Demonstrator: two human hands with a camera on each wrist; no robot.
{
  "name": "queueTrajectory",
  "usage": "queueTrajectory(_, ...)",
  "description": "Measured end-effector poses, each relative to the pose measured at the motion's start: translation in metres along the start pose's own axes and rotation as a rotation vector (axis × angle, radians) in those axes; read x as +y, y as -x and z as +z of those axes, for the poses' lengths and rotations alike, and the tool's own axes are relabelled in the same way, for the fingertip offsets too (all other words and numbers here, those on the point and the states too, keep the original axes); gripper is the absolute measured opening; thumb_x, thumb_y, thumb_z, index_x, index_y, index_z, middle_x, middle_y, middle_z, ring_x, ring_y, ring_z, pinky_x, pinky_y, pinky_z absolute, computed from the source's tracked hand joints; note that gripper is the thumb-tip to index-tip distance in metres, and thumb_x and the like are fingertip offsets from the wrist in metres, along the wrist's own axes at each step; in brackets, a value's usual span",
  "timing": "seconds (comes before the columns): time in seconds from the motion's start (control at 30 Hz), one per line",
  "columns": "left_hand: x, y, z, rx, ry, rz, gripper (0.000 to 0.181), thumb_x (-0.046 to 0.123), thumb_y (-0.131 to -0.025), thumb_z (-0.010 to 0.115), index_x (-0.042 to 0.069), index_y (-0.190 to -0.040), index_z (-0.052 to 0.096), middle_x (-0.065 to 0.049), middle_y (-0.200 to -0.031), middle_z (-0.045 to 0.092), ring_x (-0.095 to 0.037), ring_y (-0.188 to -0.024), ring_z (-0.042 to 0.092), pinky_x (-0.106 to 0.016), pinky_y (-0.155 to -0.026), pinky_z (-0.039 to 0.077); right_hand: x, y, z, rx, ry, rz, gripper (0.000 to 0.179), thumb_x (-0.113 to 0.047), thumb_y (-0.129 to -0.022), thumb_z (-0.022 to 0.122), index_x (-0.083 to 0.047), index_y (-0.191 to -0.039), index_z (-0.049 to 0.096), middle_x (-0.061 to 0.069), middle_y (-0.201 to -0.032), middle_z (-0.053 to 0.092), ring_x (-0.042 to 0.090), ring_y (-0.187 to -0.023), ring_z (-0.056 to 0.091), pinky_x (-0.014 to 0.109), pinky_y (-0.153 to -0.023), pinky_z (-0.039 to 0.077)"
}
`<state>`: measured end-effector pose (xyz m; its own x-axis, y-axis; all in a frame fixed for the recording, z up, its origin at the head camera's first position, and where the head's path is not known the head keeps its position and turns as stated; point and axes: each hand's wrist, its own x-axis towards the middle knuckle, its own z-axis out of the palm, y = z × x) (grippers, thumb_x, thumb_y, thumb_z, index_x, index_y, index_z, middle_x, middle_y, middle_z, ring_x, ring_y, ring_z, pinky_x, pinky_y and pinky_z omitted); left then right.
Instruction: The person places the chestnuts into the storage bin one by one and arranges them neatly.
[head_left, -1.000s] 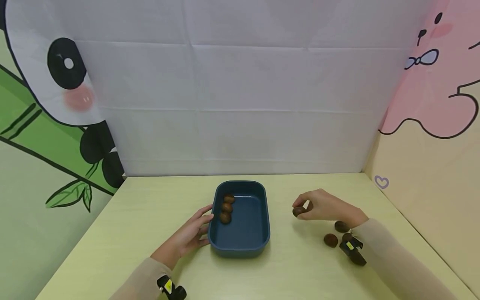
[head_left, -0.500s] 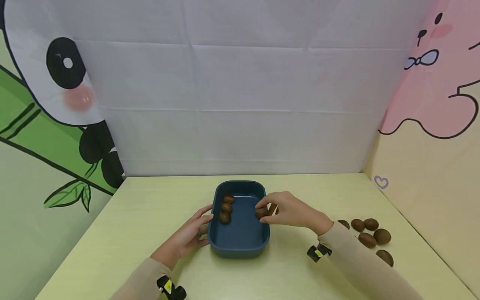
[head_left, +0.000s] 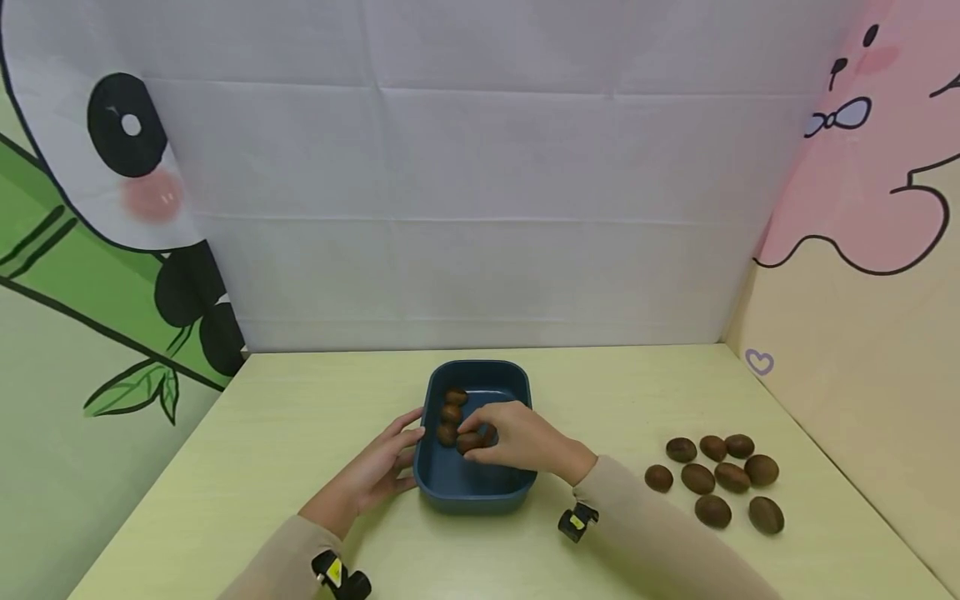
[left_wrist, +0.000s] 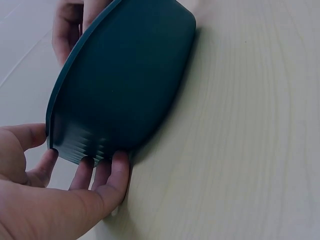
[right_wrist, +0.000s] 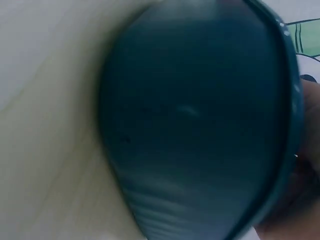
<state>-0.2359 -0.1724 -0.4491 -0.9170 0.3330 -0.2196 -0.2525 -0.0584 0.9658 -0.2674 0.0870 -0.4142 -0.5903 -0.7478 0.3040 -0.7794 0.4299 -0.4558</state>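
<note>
A dark blue rectangular plastic tub (head_left: 476, 500) stands on the table. My left hand (head_left: 367, 479) rests against its left side; in the left wrist view the fingertips (left_wrist: 120, 160) touch the outer wall and rim. My right hand (head_left: 517, 442) reaches inside the tub and pinches a brown, oval chestnut-like nut (head_left: 470, 442) between thumb and fingers. A second brown shape (head_left: 490, 435) shows beneath those fingers, partly hidden. Along the tub's left wall, several similar nuts (head_left: 451, 414) lie in a row. In the right wrist view the tub's wall (right_wrist: 195, 110) hides most of the hand.
Several more brown nuts (head_left: 714, 475) lie loosely grouped on the pale yellow table (head_left: 600, 375), right of the tub. A white panel (head_left: 480, 183) rises behind the table. Walls with cartoon pictures (head_left: 855, 167) stand at both sides.
My right hand has travelled left from over the table into the tub, carrying the nut. The loose nuts on the right have come into full view. My left hand stays at the tub.
</note>
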Motion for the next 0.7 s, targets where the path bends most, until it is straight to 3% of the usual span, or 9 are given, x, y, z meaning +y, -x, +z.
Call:
queueTrajectory(0.4,0.002,0.001,0.000,-0.005,0.005,-0.002,0.060,0.033,-0.107,0.047,0.021,-0.159,0.019,-0.012,-0.137,0.056,-0.025,-0.124,0.057,-0.045,-0.094,0.047,-0.006,-0.029,0.028,-0.086,0.048,0.085,0.026,-0.021,-0.089,0.079,-0.010,-0.111,0.074,-0.005,-0.103,0.071,0.002,-0.083,0.061,0.015,-0.070,0.046)
queueTrajectory(0.7,0.002,0.002,0.001,0.001,0.004,-0.009,0.060,0.034,-0.107,0.048,0.022,-0.159,0.020,-0.017,-0.143,0.050,-0.030,-0.130,0.051,-0.046,-0.095,0.046,0.000,-0.035,0.040,-0.106,0.084,0.108,0.024,-0.020,-0.087,0.081,-0.010,-0.108,0.074,-0.005,-0.101,0.071,0.001,-0.084,0.061,0.016,-0.073,0.047)
